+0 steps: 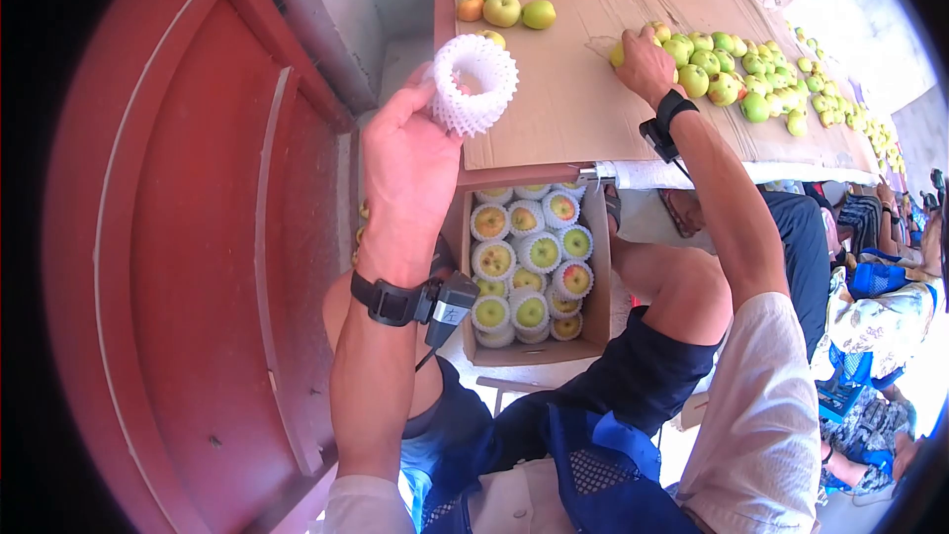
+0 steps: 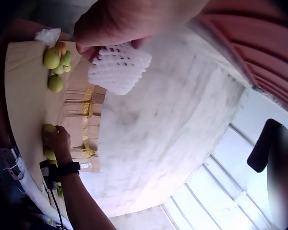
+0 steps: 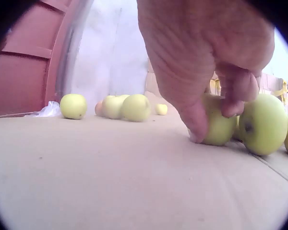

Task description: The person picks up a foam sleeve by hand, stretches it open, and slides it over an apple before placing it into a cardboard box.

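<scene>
My left hand holds up a white foam net sleeve, pinched at its side between thumb and fingers, its round opening showing. In the left wrist view the same sleeve hangs below the fingers. At the near left end of a long row of green apples, my right hand reaches down onto the cardboard-covered table. Its thumb and fingers grip a green apple, which rests on the cardboard in the right wrist view. Another green apple stands right beside it.
Several loose apples lie at the table's far left. Below the table edge, a cardboard box holds apples in foam nets. A red metal door stands close on the left; other people sit at the right.
</scene>
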Motion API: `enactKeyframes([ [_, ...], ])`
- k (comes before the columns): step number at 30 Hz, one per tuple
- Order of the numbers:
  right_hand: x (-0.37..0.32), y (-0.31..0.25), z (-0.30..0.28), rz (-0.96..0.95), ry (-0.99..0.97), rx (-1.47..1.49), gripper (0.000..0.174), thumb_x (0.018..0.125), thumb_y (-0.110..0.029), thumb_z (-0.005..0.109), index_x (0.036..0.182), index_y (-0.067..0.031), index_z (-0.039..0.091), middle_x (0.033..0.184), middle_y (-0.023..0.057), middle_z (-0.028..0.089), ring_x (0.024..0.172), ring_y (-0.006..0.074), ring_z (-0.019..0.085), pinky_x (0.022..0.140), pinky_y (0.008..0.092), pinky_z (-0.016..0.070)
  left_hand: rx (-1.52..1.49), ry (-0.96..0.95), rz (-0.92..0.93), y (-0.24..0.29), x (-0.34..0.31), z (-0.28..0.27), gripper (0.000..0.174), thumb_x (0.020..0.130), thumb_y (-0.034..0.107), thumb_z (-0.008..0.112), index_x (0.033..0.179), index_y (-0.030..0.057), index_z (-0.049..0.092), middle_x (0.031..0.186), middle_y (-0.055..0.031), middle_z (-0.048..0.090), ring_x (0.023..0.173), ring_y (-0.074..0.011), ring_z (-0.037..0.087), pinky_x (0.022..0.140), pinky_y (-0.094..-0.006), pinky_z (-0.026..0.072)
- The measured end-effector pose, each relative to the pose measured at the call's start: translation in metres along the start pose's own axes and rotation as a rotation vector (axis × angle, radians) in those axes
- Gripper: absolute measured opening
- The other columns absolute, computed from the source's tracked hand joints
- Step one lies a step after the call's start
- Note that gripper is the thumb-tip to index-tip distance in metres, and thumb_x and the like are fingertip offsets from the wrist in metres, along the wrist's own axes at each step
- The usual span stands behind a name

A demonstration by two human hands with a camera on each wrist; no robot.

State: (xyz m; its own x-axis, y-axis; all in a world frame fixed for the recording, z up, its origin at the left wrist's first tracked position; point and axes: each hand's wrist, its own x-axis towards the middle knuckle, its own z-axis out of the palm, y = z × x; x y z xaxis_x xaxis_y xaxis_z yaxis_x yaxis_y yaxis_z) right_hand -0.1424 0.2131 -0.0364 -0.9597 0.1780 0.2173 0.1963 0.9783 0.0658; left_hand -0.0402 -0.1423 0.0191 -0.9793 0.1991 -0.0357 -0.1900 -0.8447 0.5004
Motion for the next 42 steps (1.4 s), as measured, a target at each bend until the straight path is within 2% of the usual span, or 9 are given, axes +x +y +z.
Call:
enactKeyframes([
  [8, -0.045, 0.008, 0.007, -0.063, 0.277, 0.229, 0.055, 0.081, -0.017, 0.071, 0.130, 0.0012, 0.053, 0.120, 0.0208, 0.060, 0.093, 0.0361, 0.070, 0.074, 0.0424, 0.0575, 0.058, -0.022, 0.020, 0.002, -0.004, 0.006, 0.039, 0.095, 0.009, 0.051, 0.129, -0.0096, 0.052, 0.133, -0.0170, 0.057, 0.129, -0.0281, 0.052, 0.110, -0.0435, 0.0415],
  [10, -0.057, 0.004, 0.001, -0.006, -0.070, 0.977, 0.068, 0.083, -0.027, 0.075, 0.138, -0.0021, 0.045, 0.121, 0.0105, 0.062, 0.086, 0.0232, 0.072, 0.063, 0.0307, 0.0524, 0.035, -0.015, 0.022, 0.002, -0.002, 0.004, 0.039, 0.095, 0.009, 0.051, 0.129, -0.0097, 0.052, 0.133, -0.0173, 0.057, 0.129, -0.0286, 0.052, 0.111, -0.0437, 0.0414],
  [13, -0.090, -0.011, -0.029, 0.032, -0.183, 1.401, 0.072, 0.088, -0.023, 0.071, 0.147, 0.0002, 0.037, 0.127, 0.0129, 0.059, 0.099, 0.0223, 0.070, 0.065, 0.0286, 0.0502, 0.010, -0.008, 0.018, 0.004, -0.001, 0.002, 0.039, 0.095, 0.009, 0.051, 0.129, -0.0100, 0.052, 0.134, -0.0178, 0.057, 0.130, -0.0294, 0.052, 0.111, -0.0441, 0.0411],
  [20, -0.118, -0.031, -0.068, -0.129, -0.295, 1.802, 0.067, 0.094, -0.023, 0.064, 0.150, -0.0047, 0.032, 0.129, 0.0145, 0.059, 0.099, 0.0270, 0.071, 0.055, 0.0251, 0.0468, -0.027, 0.004, 0.020, 0.006, 0.000, 0.006, 0.041, 0.094, 0.007, 0.049, 0.131, -0.0113, 0.050, 0.137, -0.0186, 0.055, 0.131, -0.0309, 0.050, 0.113, -0.0463, 0.0399],
  [28, -0.130, -0.034, -0.080, -0.121, -0.654, 2.294, 0.042, 0.109, -0.042, 0.040, 0.135, -0.0093, 0.042, 0.131, 0.0337, 0.056, 0.077, 0.0296, 0.071, 0.049, 0.0219, 0.0420, -0.045, 0.022, -0.006, 0.002, 0.000, 0.010, 0.042, 0.094, 0.007, 0.048, 0.133, -0.0111, 0.048, 0.139, -0.0186, 0.053, 0.134, -0.0317, 0.048, 0.115, -0.0476, 0.0385],
  [32, -0.132, -0.037, -0.079, -0.093, -0.623, 2.280, 0.040, 0.110, -0.041, 0.038, 0.136, -0.0107, 0.041, 0.127, 0.0334, 0.058, 0.070, 0.0239, 0.065, 0.047, 0.0219, 0.0389, -0.096, -0.006, -0.013, 0.002, -0.003, 0.013, 0.036, 0.093, 0.001, 0.051, 0.126, -0.0127, 0.049, 0.115, -0.0167, 0.059, 0.109, -0.0247, 0.059, 0.106, -0.0409, 0.0451],
  [35, -0.126, -0.035, -0.063, -0.038, -0.552, 2.293, 0.041, 0.107, -0.041, 0.045, 0.132, -0.0087, 0.046, 0.121, 0.0263, 0.061, 0.072, 0.0192, 0.058, 0.049, 0.0240, 0.0389, -0.065, -0.022, 0.000, 0.002, -0.003, 0.012, 0.036, 0.093, 0.001, 0.050, 0.126, -0.0133, 0.049, 0.115, -0.0169, 0.059, 0.109, -0.0251, 0.059, 0.107, -0.0416, 0.0444],
  [38, -0.123, -0.031, -0.052, 0.097, -0.419, 1.843, 0.048, 0.095, -0.035, 0.069, 0.125, -0.0004, 0.056, 0.116, 0.0096, 0.062, 0.089, 0.0150, 0.057, 0.066, 0.0251, 0.0460, -0.070, -0.012, 0.003, 0.001, -0.002, 0.014, 0.036, 0.093, 0.001, 0.049, 0.126, -0.0135, 0.049, 0.116, -0.0172, 0.058, 0.111, -0.0256, 0.058, 0.108, -0.0417, 0.0436],
  [42, -0.131, -0.048, -0.039, -0.012, -0.261, 1.376, 0.057, 0.095, -0.036, 0.069, 0.135, -0.0002, 0.050, 0.120, 0.0078, 0.062, 0.101, 0.0163, 0.060, 0.082, 0.0266, 0.0505, -0.057, -0.020, -0.002, 0.000, -0.002, 0.015, 0.036, 0.093, 0.001, 0.049, 0.126, -0.0132, 0.049, 0.117, -0.0170, 0.058, 0.113, -0.0260, 0.057, 0.109, -0.0420, 0.0429],
])
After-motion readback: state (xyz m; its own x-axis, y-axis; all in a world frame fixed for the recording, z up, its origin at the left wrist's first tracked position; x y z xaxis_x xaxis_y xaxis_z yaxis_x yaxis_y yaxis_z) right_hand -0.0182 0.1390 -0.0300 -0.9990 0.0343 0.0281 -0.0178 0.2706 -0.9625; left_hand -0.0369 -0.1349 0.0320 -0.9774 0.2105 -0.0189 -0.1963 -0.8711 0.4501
